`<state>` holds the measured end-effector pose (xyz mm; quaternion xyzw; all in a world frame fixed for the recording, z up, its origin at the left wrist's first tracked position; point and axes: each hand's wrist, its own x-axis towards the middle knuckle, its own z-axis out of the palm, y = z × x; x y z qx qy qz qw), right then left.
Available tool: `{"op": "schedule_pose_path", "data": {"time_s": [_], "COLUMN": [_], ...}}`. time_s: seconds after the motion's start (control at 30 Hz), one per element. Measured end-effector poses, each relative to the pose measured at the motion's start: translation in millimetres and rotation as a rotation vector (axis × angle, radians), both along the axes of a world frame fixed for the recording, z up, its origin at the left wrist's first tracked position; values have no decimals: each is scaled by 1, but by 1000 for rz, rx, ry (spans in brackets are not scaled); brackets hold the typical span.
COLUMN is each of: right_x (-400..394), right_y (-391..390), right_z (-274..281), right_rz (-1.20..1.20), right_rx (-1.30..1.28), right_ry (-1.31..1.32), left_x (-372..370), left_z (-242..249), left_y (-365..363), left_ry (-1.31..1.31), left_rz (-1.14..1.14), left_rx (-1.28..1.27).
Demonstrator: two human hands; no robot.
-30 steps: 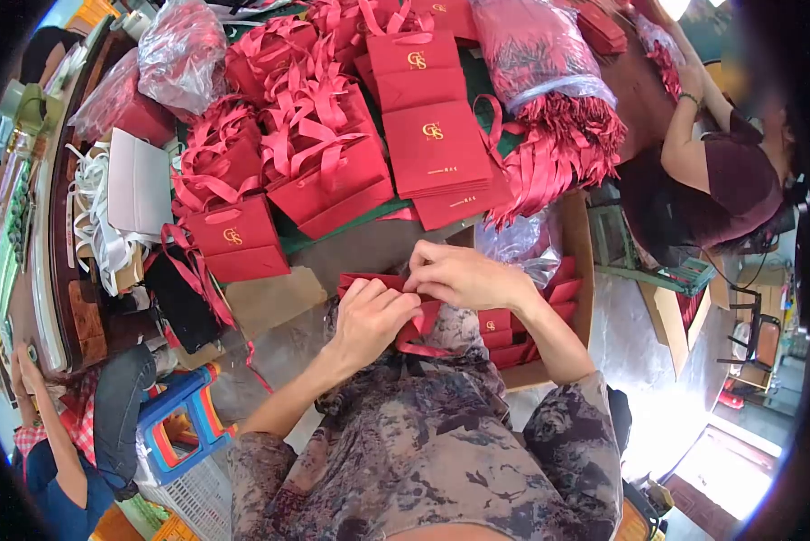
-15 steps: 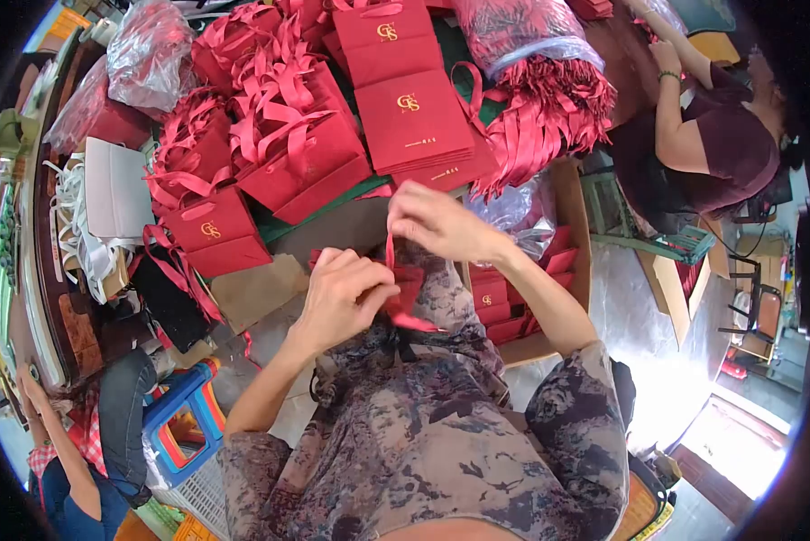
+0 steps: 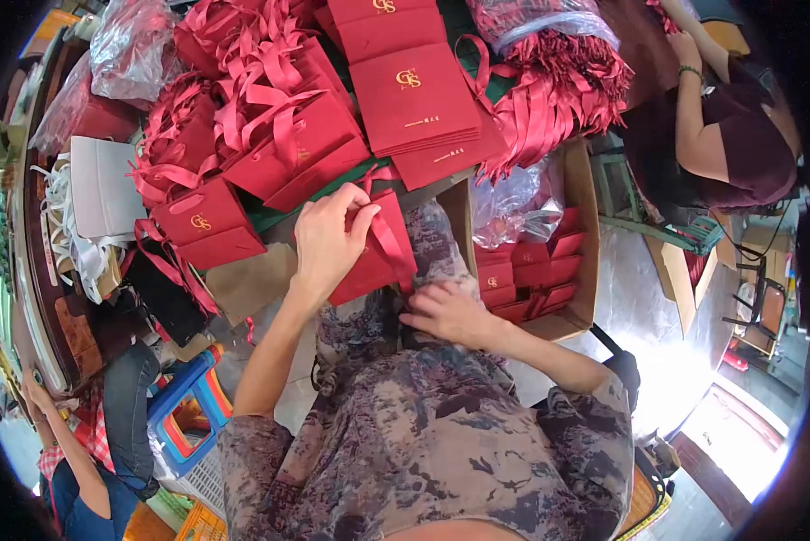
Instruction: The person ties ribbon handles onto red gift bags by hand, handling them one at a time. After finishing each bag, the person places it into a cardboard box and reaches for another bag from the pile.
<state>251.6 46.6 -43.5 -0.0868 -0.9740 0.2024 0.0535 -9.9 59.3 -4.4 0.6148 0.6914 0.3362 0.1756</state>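
My left hand [image 3: 333, 230] is closed in a pinch on a red ribbon [image 3: 388, 236] at the top of a small red paper bag [image 3: 362, 276]. The bag lies tilted over my lap, partly hidden behind that hand, and the ribbon runs down across its face. Low beside the bag's right edge, my right hand [image 3: 447, 313] rests over my thigh with its fingers apart, fingertips close to the ribbon's lower end. Just beyond, on the table, is a stack of flat red bags [image 3: 414, 99] with gold lettering.
Red bags with ribbon handles [image 3: 288, 153] crowd the table at left. A bundle of red ribbons [image 3: 558, 117] lies at right. Beside my right leg stands a cardboard box [image 3: 584, 270] of red bags. People sit at both sides; colored stools [image 3: 184, 406] stand lower left.
My right hand has let go of the raised ribbon and dropped toward my thigh. My left hand has moved up and slightly left, and more of the bag now shows.
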Motion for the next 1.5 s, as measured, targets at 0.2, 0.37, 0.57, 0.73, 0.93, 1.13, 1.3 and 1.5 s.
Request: {"op": "schedule_pose_path", "data": {"time_s": [0.2, 0.37, 0.57, 0.73, 0.93, 1.13, 1.3, 1.5], "right_x": [-28, -33, -52, -98, -130, -129, -122, -119], "right_y": [-16, 0, 10, 15, 17, 19, 9, 2], "right_z": [-44, -24, 26, 34, 9, 9, 23, 52], "right_rz": [200, 179, -261, -565, -708, -731, -633, -707], "right_rx": [257, 53, -439, -567, -517, -552, -529, -603], "right_ry": [-198, -186, 234, 450, 487, 499, 585, 558], "left_x": [-12, -40, -45, -32, -39, -57, -51, -46], "left_z": [6, 31, 11, 14, 19, 7, 28, 51], "left_y": [-7, -38, -57, -55, -56, -61, -52, -40], "left_ry": [26, 165, 176, 202, 226, 27, -74, -376], "left_rz": [-86, -156, -84, -41, -72, -56, -47, -24], "left_rx": [-52, -173, -165, -59, -169, -320, -295, -415]}}
